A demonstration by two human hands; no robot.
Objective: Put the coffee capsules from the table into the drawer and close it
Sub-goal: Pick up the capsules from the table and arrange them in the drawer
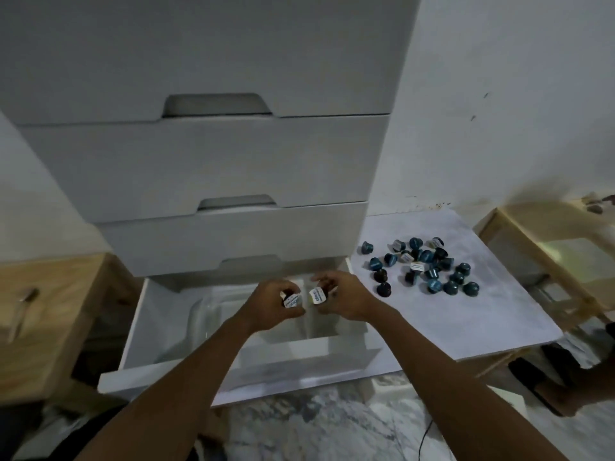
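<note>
- A dim white-walled room with a marbled floor; I look down on a tall white drawer unit (206, 154) whose bottom drawer (233, 371) stands pulled out towards me.
- Far left, a wooden cabinet (43, 321) sits beside the unit, apart from the work.
- Inside the drawer I make out a clear container (203, 314) and a white divider; whether any capsules already lie in there I cannot tell.
- My left hand (273, 302) is closed around a capsule (293, 300), foil label up, over the drawer.
- My right hand (339, 296) grips another capsule (317, 295), just beside the first.
- To the right, the white worktop (492, 314) carries a loose heap of blue and dark coffee capsules (422, 267), so I judge the task far from done.
- The step in hand is dropping this pair; next I'd lower both hands, let go, then reach right for more. Closing comes last.
</note>
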